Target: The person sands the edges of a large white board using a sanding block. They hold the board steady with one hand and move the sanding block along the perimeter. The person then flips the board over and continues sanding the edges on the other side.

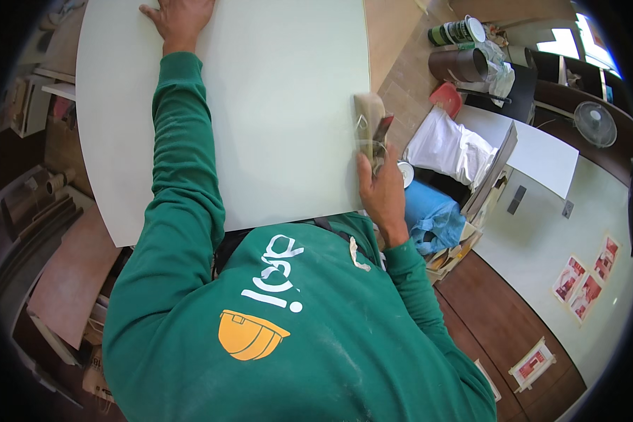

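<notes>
A large white panel [290, 116] lies flat before me, its near edge against my body. My left hand [182, 21] rests on its upper left part, fingers spread and partly cut off by the picture's top. At the panel's right edge my right hand [382, 187] grips a hand tool with a pale, rounded body [370, 113], which looks like a hand plane. The tool is blurred, and its lower part is hidden by my fingers. A curled, pale shaving or strip [357, 254] clings to my green sweatshirt near the waist.
Right of the panel are a white bag [448, 145], a blue plastic bag [435, 213], a red dustpan [446, 99], a brown bin [456, 65] and a green-labelled tub [453, 31]. A fan [595, 123] stands further right. Boards [74, 274] and shelves are at the left.
</notes>
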Tool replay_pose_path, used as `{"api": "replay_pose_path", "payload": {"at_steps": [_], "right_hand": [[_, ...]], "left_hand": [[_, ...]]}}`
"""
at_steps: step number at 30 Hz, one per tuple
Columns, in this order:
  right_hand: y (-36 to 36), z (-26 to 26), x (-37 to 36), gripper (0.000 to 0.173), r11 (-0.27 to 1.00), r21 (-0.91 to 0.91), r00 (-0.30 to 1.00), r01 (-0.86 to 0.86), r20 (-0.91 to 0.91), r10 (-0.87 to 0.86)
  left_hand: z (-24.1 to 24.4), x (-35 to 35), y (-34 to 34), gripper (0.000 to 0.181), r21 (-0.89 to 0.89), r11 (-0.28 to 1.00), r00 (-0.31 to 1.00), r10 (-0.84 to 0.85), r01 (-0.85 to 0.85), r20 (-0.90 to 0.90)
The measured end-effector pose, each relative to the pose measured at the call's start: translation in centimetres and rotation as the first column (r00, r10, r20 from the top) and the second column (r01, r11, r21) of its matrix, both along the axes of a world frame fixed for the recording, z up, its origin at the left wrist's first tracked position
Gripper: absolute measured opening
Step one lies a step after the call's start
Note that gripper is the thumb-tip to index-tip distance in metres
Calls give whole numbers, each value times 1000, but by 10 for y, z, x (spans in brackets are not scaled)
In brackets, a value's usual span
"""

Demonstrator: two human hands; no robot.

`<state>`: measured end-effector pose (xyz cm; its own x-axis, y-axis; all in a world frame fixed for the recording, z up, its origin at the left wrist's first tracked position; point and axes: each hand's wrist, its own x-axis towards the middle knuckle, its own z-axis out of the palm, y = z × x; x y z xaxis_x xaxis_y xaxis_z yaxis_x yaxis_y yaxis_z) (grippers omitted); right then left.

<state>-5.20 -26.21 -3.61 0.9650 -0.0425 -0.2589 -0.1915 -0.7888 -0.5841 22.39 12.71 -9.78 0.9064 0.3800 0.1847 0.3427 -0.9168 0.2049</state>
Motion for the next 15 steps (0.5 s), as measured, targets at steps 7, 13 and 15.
{"api": "replay_pose_path", "payload": {"at_steps": [7,13,15], "right_hand": [[-18,16,-82,52,992,93,988,89,-136,-76],[-50,11,-170,58,994,80,989,75,-136,-63],[-62,6,-206,59,987,68,981,146,-137,-136]], "left_hand": [[9,4,-1,91,3,1000,1000,-14,14,19],[10,2,-3,90,-13,1000,1000,9,-9,-2],[6,0,-6,88,2,1000,1000,9,-10,21]]}}
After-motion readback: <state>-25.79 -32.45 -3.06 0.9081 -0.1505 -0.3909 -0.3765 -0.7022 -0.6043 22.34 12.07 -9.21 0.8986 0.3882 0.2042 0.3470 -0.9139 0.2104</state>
